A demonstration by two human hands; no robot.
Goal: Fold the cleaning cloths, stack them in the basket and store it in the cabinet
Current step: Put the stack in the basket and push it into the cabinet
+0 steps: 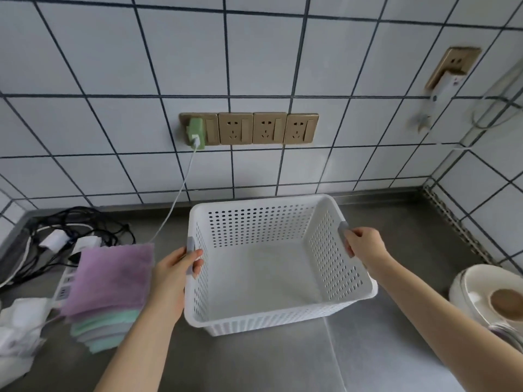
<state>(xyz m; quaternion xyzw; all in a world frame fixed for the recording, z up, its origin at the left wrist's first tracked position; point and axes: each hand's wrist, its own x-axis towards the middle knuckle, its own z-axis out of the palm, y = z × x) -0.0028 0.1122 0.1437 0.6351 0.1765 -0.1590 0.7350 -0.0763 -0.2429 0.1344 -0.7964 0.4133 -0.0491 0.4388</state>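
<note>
A white perforated plastic basket (254, 205) with grey handles sits in the middle of the steel counter, and nothing lies inside it. My left hand (174, 271) grips the grey handle on its left rim. My right hand (365, 246) grips the grey handle on its right rim. A stack of several cleaning cloths (109, 290) lies on the counter just left of my left forearm, with a purple cloth on top and mint and pale ones beneath.
A power strip with tangled black cables (70, 239) lies at the back left. A white cable (175, 202) runs from a green charger (195, 134) in the wall sockets. White crumpled material (17, 329) sits far left. A white appliance (486, 295) stands at the right.
</note>
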